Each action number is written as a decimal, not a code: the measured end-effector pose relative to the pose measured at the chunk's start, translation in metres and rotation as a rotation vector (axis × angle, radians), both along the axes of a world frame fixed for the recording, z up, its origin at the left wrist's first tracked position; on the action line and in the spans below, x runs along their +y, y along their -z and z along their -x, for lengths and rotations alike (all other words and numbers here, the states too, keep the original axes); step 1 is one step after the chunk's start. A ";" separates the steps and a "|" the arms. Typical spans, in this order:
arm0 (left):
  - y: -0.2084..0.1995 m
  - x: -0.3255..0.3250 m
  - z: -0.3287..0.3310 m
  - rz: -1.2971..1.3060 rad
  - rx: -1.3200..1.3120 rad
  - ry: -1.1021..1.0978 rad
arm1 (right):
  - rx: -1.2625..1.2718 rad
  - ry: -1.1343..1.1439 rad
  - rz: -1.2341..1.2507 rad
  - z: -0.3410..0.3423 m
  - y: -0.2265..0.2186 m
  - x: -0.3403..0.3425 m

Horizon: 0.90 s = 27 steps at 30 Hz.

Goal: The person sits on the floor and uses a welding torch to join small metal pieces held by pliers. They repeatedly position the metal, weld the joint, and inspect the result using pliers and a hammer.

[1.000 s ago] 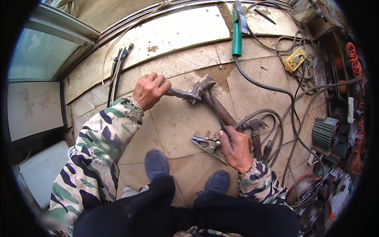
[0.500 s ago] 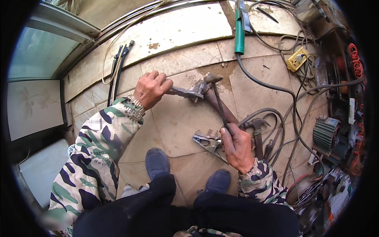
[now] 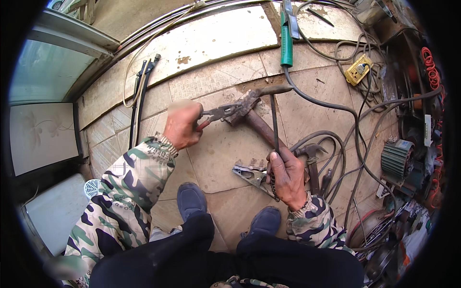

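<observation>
My left hand is closed around a pair of pliers with red on the handle. Their jaws lie against the head end of a rusty metal piece with a thick pipe-like shaft, on the tiled floor. Whether the jaws clamp it, I cannot tell. In my right hand is a chipping hammer with a thin dark rod handle, coiled at the grip. Its curved head is just right of the rusty piece's head end. The lower end of the rusty shaft is hidden by my right hand.
A metal ground clamp lies left of my right hand, a claw hammer right of it. A green-handled electrode holder with its cable lies farther off. Cables, a yellow socket box and a finned motor line the right side.
The chipping hammer's head has moved right, off the rusty piece's end, and turned. The pliers have rotated and shifted slightly left, showing red on the handle. My right hand stays nearly in place.
</observation>
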<state>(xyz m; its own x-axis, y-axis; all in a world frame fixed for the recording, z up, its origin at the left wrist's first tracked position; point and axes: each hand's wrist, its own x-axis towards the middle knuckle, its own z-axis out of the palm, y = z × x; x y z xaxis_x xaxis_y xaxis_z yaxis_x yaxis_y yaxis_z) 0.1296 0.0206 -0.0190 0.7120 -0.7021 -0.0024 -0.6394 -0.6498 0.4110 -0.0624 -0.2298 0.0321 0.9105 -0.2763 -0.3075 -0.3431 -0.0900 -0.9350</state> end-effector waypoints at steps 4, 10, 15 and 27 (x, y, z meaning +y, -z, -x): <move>-0.006 -0.013 0.020 -0.024 0.613 -0.272 | 0.025 0.032 -0.022 -0.001 -0.001 0.004; -0.030 -0.037 0.056 0.377 1.410 -0.666 | 0.035 -0.024 0.113 0.000 0.007 0.010; -0.039 -0.044 0.059 0.741 1.958 -0.889 | -0.068 -0.074 0.191 -0.001 0.005 0.013; -0.045 -0.061 0.067 0.734 1.889 -0.930 | -0.015 -0.139 0.225 -0.006 0.009 0.008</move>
